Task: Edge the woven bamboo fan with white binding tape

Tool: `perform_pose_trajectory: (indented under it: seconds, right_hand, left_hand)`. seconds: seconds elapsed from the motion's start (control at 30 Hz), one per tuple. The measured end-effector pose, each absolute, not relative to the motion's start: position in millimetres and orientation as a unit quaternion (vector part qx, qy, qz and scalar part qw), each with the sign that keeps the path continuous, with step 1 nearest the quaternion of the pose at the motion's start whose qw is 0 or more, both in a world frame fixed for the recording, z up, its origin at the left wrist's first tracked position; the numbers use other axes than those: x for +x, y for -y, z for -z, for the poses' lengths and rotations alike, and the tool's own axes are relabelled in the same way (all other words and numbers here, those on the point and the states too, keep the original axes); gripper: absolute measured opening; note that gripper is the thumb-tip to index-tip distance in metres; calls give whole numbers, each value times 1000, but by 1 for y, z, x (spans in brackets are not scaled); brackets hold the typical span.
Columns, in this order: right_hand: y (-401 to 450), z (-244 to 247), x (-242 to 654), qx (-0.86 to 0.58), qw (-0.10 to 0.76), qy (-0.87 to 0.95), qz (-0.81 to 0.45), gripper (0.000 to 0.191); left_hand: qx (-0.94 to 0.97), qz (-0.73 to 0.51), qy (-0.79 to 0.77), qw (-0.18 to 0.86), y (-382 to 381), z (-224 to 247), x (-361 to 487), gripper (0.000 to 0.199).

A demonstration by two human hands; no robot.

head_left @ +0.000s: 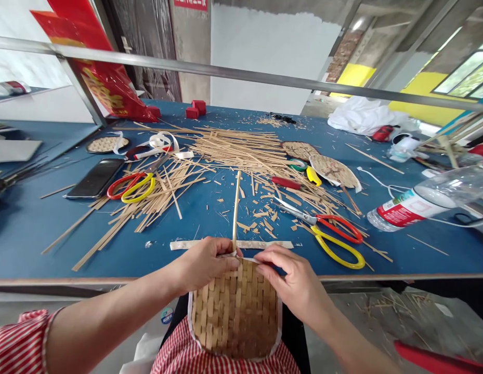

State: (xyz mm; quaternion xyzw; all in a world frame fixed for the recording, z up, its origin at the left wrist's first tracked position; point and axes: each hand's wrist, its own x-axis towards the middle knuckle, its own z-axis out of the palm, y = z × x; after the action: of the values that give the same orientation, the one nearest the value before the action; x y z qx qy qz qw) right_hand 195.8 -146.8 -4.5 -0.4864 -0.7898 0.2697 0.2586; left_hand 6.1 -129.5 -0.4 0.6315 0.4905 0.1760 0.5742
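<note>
A woven bamboo panel (236, 311) with a white edging strip rests over my lap, its top edge near the table's front edge. A thin bamboo stick (236, 208) rises from the middle of that top edge. My left hand (216, 262) pinches the top edge beside the stick's base, thumb in front. My right hand (284, 267) has its thumb and fingers closed on the white edging at the panel's upper right. Just beyond both hands, a pale strip (264, 244) lies flat on the blue table (198, 228).
Red-and-yellow scissors (337, 236) lie at the right, another pair (135, 186) at the left by a black phone (96, 178). Bamboo strips (241, 148) spread across the middle. A plastic bottle (420, 202) lies at the right, and a metal rail (241, 74) crosses behind.
</note>
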Motion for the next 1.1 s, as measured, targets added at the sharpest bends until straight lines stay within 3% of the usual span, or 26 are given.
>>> perform_pose_trajectory:
  seconds: [0.47, 0.6, 0.83, 1.1]
  right_hand:
    - [150, -3, 193, -470, 179, 810, -300, 18]
    - [146, -10, 200, -438, 139, 812, -360, 16]
    - [135, -7, 198, -495, 212, 755, -374, 28]
    - [135, -2, 184, -498, 222, 774, -321, 23]
  left_hand:
    - [629, -168, -484, 585, 129, -3, 8, 18]
    - [632, -166, -485, 582, 129, -2, 6, 18]
    - [656, -155, -497, 547, 128, -5, 5, 17]
    - [668, -144, -514, 519, 130, -2, 7, 18]
